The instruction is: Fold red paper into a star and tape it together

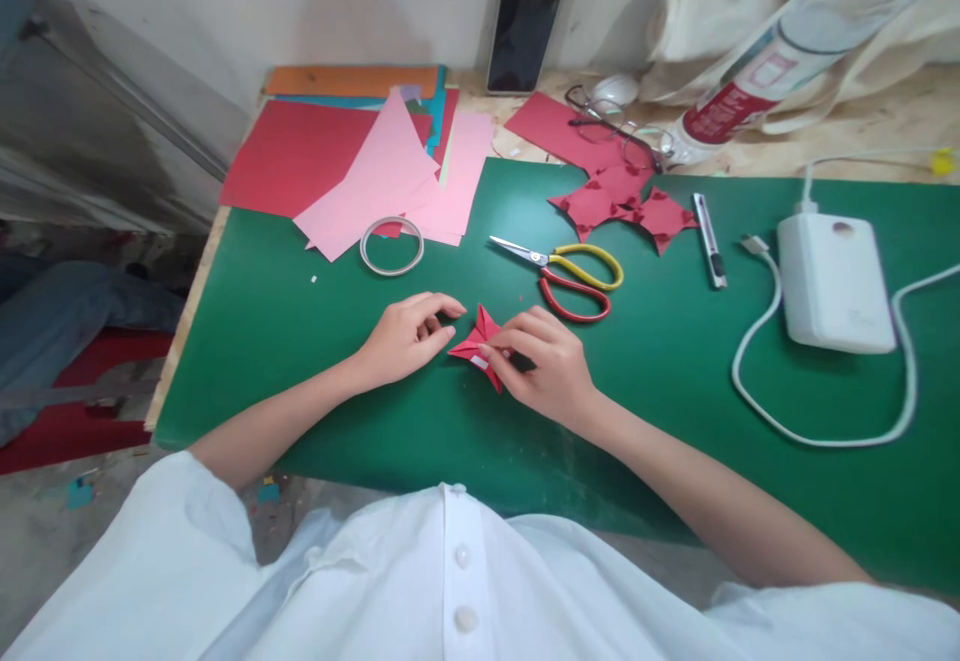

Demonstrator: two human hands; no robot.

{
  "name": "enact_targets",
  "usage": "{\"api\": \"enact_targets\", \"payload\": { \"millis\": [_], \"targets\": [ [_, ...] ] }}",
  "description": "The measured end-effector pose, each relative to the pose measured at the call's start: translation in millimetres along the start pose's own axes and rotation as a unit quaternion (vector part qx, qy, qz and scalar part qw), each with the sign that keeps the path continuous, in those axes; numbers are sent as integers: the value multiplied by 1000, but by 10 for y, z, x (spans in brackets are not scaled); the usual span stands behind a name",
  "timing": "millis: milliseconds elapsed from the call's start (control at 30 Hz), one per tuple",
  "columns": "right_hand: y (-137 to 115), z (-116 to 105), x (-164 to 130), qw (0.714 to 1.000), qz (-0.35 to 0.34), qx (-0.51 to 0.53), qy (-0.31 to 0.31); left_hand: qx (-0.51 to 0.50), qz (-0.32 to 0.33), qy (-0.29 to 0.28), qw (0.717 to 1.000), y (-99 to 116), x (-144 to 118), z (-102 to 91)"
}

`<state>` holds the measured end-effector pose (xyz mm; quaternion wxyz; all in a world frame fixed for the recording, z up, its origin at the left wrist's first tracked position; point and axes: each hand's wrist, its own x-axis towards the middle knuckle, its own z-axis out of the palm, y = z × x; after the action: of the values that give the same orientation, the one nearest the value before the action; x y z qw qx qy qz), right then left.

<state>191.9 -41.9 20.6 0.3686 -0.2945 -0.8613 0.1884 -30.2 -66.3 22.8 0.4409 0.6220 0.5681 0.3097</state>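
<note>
A folded red paper star [475,345] lies on the green tabletop in front of me, its points spread outward. A small white strip [478,362] shows on its surface. My right hand [547,366] pinches the star from the right with thumb and fingertips, hiding part of it. Just left of the star, my left hand [409,339] rests with fingers curved and apart, holding nothing. Beyond the hands sit scissors [545,261] with one yellow and one red handle, and a roll of tape [365,253] lying flat.
Pink paper sheets [367,181] and a red sheet [292,156] overlap at back left. Several finished-looking red stars [660,218] lie back right, beside a utility knife [709,241]. A white power bank [836,281] with a cable, glasses [637,141] and a plastic bottle [735,106] occupy the right.
</note>
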Motion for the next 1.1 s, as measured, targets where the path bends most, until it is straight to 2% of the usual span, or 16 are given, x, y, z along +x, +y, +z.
{"api": "enact_targets", "payload": {
  "millis": [100, 167, 300, 400, 500, 600, 767, 867, 967, 1100],
  "targets": [
    [31, 7, 6, 993, 100, 65, -24, 27, 23, -35, 999, 36, -25, 15],
    [53, 8, 17, 987, 130, 86, -39, 21, 20, -51, 998, 45, -29, 19],
    [76, 13, 34, 985, 138, 95, -48, -51, -39, -79, 995, 51, -45, 35],
    [77, 29, 33, 984, 139, 99, -50, -129, -93, -107, 981, 56, -77, 70],
    [77, 46, 26, 984, 138, 105, -49, -188, -108, -127, 968, 58, -98, 124],
    [79, 48, 26, 983, 139, 111, -45, -221, -105, -97, 965, 59, -103, 186],
    [48, 10, 49, 980, 152, 121, -41, -204, -118, -36, 971, 45, -123, 264],
    [7, -21, 52, 980, 160, 113, -40, -200, -122, -23, 972, 45, -140, 280],
    [-34, -42, 28, 983, 171, 58, -33, -193, -119, -18, 974, 66, -152, 278],
    [-67, -27, -22, 972, 228, 20, -56, -192, -120, -32, 974, 91, -157, 267]
  ]
}}
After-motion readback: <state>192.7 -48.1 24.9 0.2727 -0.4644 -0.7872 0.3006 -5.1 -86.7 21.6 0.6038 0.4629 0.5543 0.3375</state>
